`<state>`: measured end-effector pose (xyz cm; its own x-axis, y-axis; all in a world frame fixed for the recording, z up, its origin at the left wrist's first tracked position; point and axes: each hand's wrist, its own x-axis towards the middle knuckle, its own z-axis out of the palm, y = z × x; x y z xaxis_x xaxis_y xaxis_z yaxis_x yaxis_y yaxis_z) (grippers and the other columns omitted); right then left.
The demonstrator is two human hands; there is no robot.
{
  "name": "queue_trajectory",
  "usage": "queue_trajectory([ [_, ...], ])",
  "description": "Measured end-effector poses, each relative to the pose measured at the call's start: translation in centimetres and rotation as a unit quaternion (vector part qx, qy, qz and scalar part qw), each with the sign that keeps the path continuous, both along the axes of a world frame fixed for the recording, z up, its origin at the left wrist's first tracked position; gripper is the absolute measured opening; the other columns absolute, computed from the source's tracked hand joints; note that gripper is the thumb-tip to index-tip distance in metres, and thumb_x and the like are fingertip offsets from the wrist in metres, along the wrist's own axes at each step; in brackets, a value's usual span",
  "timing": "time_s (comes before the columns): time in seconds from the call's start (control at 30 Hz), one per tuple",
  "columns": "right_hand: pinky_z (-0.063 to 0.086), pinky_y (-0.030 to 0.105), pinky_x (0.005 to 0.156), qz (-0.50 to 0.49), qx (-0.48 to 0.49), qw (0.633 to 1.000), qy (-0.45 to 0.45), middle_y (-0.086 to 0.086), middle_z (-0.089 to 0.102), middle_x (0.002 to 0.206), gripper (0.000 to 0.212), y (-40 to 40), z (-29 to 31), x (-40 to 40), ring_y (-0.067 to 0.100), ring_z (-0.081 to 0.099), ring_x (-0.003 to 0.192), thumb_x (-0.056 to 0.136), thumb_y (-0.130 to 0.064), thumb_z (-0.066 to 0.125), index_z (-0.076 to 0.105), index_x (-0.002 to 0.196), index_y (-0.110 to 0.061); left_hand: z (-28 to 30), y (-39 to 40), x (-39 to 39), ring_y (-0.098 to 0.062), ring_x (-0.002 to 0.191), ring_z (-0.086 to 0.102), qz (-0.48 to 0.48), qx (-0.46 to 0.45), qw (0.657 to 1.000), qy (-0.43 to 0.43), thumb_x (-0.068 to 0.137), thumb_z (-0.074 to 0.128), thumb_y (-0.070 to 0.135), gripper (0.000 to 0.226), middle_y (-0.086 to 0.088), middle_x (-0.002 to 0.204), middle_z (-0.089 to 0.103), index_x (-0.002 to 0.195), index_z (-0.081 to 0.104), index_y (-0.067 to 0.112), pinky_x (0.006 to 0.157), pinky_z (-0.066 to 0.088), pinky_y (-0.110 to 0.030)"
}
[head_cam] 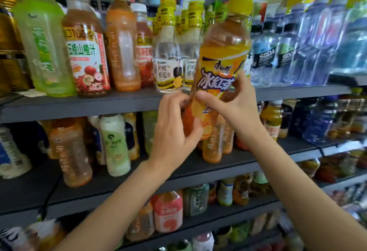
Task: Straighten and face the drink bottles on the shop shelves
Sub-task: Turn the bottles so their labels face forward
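Got one iced tea bottle (222, 60) in both my hands, held up off the shelves and tilted a bit, yellow cap pointing to about 1 o'clock, label facing me. My left hand (174, 127) grips the bottom end, fingers curled round it, and my right hand (232, 101) pinches the lower label with thumb and fingers. The bottle sits in front of the top shelf (99, 105).

At 9 o'clock from it stand two clear lemon-honey water bottles (167, 65) with yellow caps, more behind that I can't count. Further out at 9 o'clock: one red-label hawthorn juice (86, 60) and one pale green bottle (42, 46). At 3 o'clock there are two soda water bottles (265, 52) with black caps. Lower shelves are too blurry to count.
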<state>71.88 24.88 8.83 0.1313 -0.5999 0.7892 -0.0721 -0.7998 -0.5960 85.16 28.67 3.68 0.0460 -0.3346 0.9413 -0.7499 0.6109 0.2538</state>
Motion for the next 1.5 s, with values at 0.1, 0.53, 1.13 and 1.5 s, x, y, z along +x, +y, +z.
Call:
queue_trajectory([
  [0.1,0.048,0.013,0.078,-0.045,0.005,0.999,-0.002,-0.016,0.064,0.097,0.05,-1.8,-3.5,-5.5,-0.002,0.062,0.093,0.062,-0.038,0.081,0.049,0.101,-0.032,-2.6,-2.5,-4.3,-0.013,0.097,0.047,-0.036,0.058,0.997,-0.02,0.081,0.053,0.022,0.038,0.005,0.106,0.04,0.113,0.047,0.004,0.086,0.04,-0.019],
  [0.53,0.043,0.021,0.08,-0.117,0.071,0.977,0.162,0.008,0.063,0.108,0.071,-14.1,-15.7,-16.2,0.019,0.059,0.1,0.066,-0.045,0.074,0.047,0.117,-0.005,-10.6,-12.6,-10.2,-0.03,0.126,0.036,0.198,0.341,0.897,0.199,0.075,0.075,0.036,0.081,-0.012,0.133,0.041,0.136,0.033,0.006,0.103,0.03,-0.037],
  [1.13,0.048,0.043,0.081,-0.236,0.119,0.946,0.186,0.015,0.061,0.111,0.072,-18.4,-16.0,-21.4,0.034,0.058,0.104,0.07,-0.045,0.076,0.044,0.118,-0.001,-9.8,-19.3,-20.6,-0.023,0.128,0.042,0.123,0.333,0.925,0.133,0.087,0.064,0.03,0.066,-0.01,0.138,0.045,0.139,0.033,0.005,0.101,0.036,-0.03],
  [1.5,0.034,0.026,0.059,-0.208,0.133,0.931,0.268,0.009,0.063,0.098,0.069,-19.9,-14.7,-20.6,0.028,0.062,0.089,0.074,-0.049,0.072,0.038,0.116,-0.006,-9.7,-23.7,-21.0,-0.036,0.12,0.049,0.224,0.459,0.853,0.111,0.092,0.056,0.025,0.051,-0.019,0.135,0.044,0.131,0.033,0.0,0.091,0.042,-0.041],
])
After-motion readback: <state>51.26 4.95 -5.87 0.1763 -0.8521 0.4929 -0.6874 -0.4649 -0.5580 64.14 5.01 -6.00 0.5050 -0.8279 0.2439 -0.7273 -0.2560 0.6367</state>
